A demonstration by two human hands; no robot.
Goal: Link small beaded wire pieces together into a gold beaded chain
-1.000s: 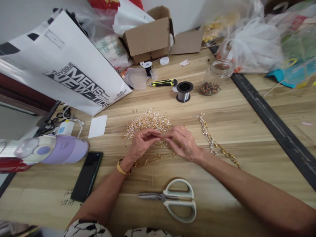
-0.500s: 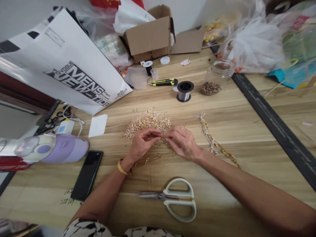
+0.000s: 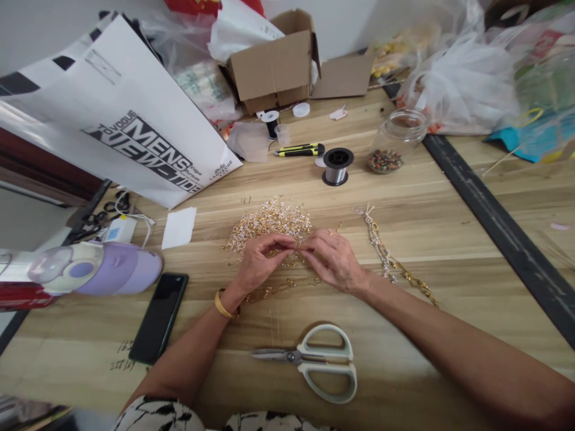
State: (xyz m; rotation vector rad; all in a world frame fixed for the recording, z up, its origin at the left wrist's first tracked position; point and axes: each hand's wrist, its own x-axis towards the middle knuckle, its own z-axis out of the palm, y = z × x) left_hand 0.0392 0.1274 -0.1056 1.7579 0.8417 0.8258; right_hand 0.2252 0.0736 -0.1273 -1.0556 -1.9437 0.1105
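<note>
My left hand (image 3: pixel 260 258) and my right hand (image 3: pixel 335 260) meet fingertip to fingertip at the near edge of a pile of small gold and silver jewellery pieces (image 3: pixel 269 221). Both pinch closed; whatever lies between the fingers is too small to make out. Just below them, a thin gold chain (image 3: pixel 287 286) stretches across the wood, partly under my left wrist. To the right of my right hand lies a bundle of gold and silver chains (image 3: pixel 395 260). White-handled scissors (image 3: pixel 309 362) rest nearer to me, blades pointing left.
Behind the pile stand a wire spool (image 3: pixel 336 166), a yellow-black utility knife (image 3: pixel 299 150) and a glass jar of beads (image 3: pixel 390 146). At left are a phone (image 3: pixel 159 317), a purple bottle (image 3: pixel 121 267) and a large white paper bag (image 3: pixel 148 120). A cardboard box (image 3: pixel 274 66) sits at the back.
Both hands stay pinched together in nearly the same spot. The gold chain's ring end below my right hand appears slightly shifted; the other things lie as before.
</note>
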